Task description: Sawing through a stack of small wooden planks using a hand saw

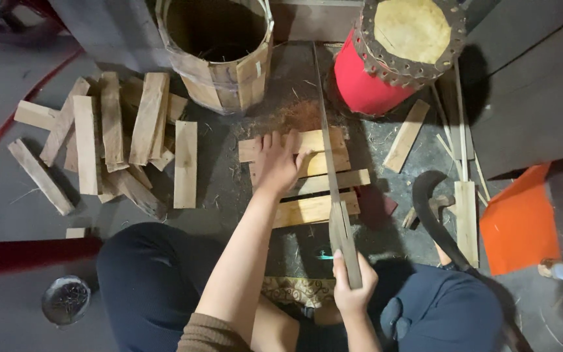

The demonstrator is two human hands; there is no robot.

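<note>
My left hand [278,160] lies flat, fingers spread, on a small stack of wooden slats [311,208] on the floor in front of my knees. A long hand saw has its wooden handle [346,244] gripped in my right hand [353,287]. The thin saw blade [324,120] runs away from me across the right part of the stack, just right of my left fingers. Reddish sawdust [298,114] lies beyond the stack.
A loose heap of wooden slats [109,140] lies at the left. A barrel-shaped wooden shell [219,55] and a red drum [389,55] stand at the back. A curved dark tool [434,218], thin sticks and an orange sheet [519,221] lie at the right. A round metal lid [65,300] sits lower left.
</note>
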